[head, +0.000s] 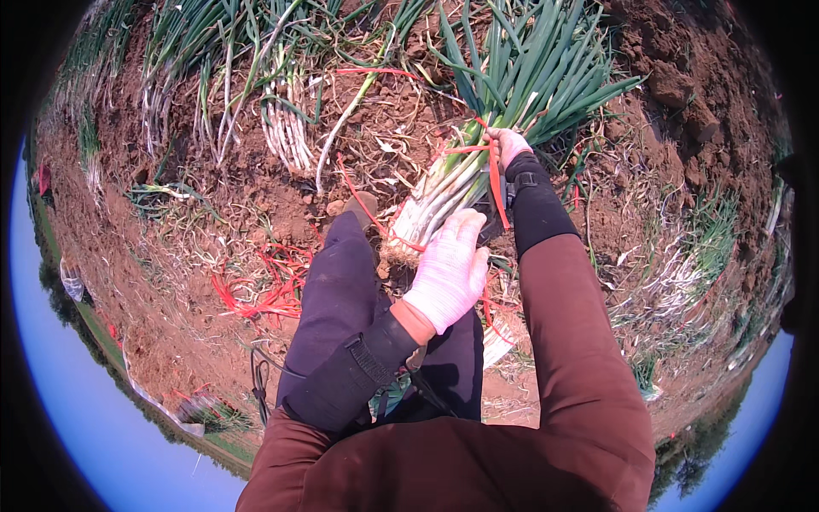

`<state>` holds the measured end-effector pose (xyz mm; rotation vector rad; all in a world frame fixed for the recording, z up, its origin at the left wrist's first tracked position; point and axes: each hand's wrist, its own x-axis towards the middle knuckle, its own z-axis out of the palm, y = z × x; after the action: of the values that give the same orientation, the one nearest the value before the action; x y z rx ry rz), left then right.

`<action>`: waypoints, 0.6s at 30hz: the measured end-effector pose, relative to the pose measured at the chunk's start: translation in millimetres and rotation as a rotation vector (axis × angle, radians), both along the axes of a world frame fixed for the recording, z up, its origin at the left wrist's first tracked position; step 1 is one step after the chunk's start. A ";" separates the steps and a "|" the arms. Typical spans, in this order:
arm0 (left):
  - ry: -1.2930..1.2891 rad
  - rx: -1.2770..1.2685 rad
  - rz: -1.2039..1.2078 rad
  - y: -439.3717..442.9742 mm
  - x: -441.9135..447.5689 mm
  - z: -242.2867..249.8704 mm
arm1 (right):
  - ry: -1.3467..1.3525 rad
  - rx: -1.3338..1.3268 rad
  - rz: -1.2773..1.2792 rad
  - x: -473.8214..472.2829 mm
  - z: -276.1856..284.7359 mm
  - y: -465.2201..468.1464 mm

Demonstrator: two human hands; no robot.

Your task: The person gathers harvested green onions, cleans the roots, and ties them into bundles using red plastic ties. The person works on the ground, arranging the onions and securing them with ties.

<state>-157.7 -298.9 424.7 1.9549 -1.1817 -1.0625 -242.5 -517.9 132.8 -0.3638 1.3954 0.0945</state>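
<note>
A thick bundle of green onions (441, 192) lies tilted in front of my knees, roots toward me and green leaves up and to the right. Red plastic ties (496, 179) go round it near the leaves and near the roots. My right hand (508, 144), in a pale pink glove, is closed at the upper tie, against the stalks; its fingers are partly hidden. My left hand (451, 269), in the same kind of glove, is at the root end, its back to the camera and its fingertips against the white stalks. Whether it grips the lower tie cannot be told.
Loose red ties (269, 288) lie in a heap left of my knee. More green onions (288, 128) lie on the brown soil at the upper left, others (678, 275) at the right. Large clods (672, 83) are at the upper right.
</note>
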 end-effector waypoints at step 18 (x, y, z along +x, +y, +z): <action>0.434 0.024 -0.009 -98.9 39.5 -194.6 | 0.227 0.185 -0.065 15.0 34.1 -16.8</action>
<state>-118.2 -397.8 230.1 1.6215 -0.9395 -1.4217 -227.5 -534.7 166.9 -0.1565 1.6072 0.2151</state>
